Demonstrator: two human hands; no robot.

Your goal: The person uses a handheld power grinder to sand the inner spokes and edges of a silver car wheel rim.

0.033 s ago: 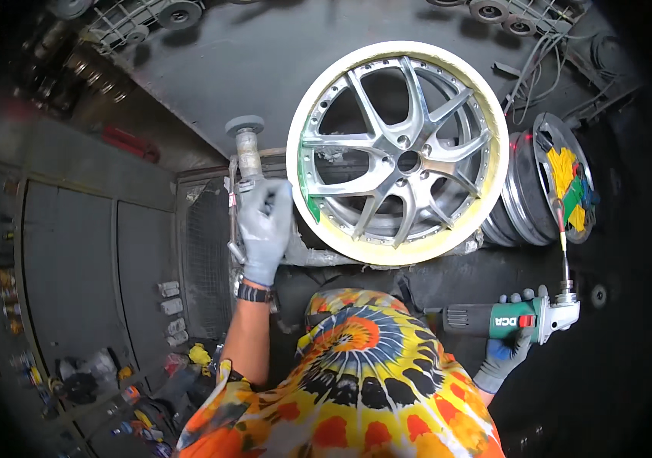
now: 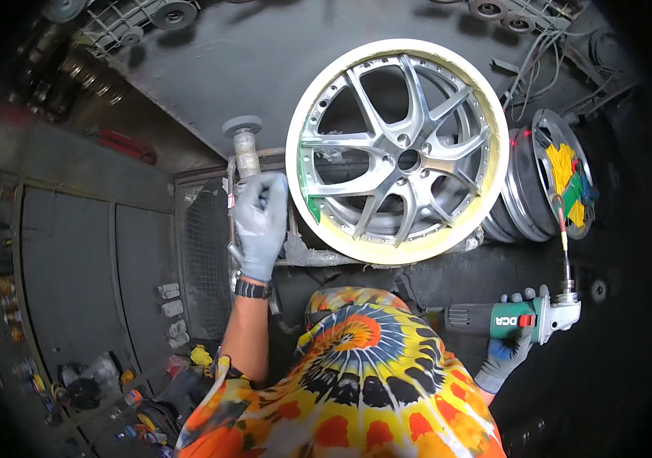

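Observation:
In a grey glove, my left hand (image 2: 262,221) is raised beside the left rim of a spoked alloy wheel (image 2: 371,183), fingers curled in a loose pinch. Whatever lies between the fingertips, if anything, is hidden. The wheel's face is bare, shiny metal. Yellowish tape covers its outer lip, with a green stretch on the left. At the lower right, my gloved right hand (image 2: 510,349) is wrapped around a green and black angle grinder (image 2: 486,319). From the grinder's head a slim shaft with a red and white section (image 2: 563,237) points up and away from me.
A tape-wrapped post with a grey disc top (image 2: 245,141) stands behind my left hand. More wheel rims (image 2: 528,187) lean at the right, with yellow and green cloths (image 2: 564,179) on them. Hoses (image 2: 543,72) hang at the far right. Wire racks (image 2: 123,23) hold grinding discs. Clutter lies lower left.
My left hand has shifted slightly left and up, away from the wheel's rim. The right hand and the grinder stay nearly where they were.

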